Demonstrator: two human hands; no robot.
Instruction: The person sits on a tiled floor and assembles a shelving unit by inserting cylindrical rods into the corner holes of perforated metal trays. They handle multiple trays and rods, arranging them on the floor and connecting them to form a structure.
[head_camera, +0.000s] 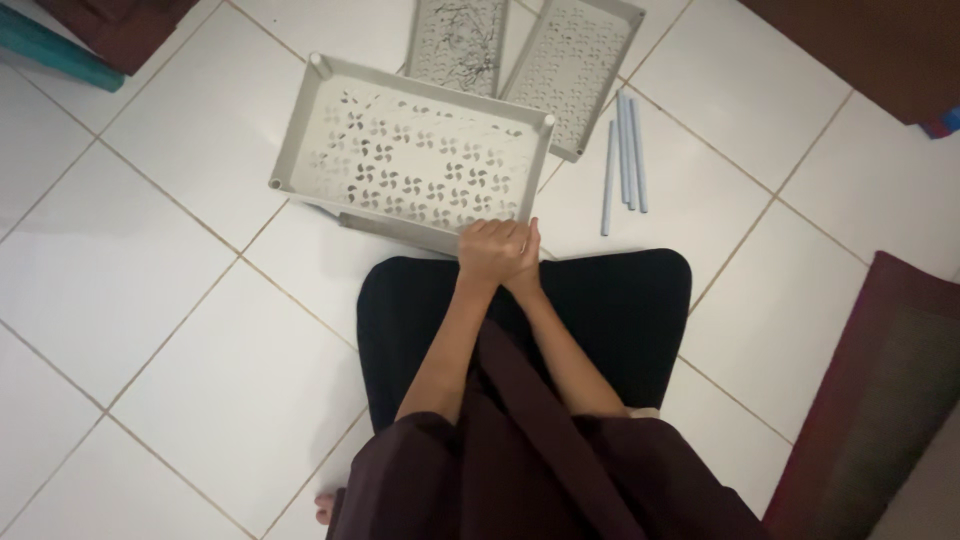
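A light grey perforated plastic shelf tray (300, 115) lies on the white tiled floor in front of my knees. Both my hands meet at its near right corner. My left hand (490, 250) is closed over that corner, and my right hand (527, 262) is pressed against it from the right, mostly hidden behind the left. What the fingers grip under the rim is hidden. A grey bar (385, 228) shows beneath the tray's near edge.
Two more perforated grey trays (458, 40) (580, 60) lie beyond the first. Several pale blue-grey tubes (625, 155) lie on the tiles to the right. A dark red rug (880, 400) borders the right side; dark furniture (880, 50) stands top right.
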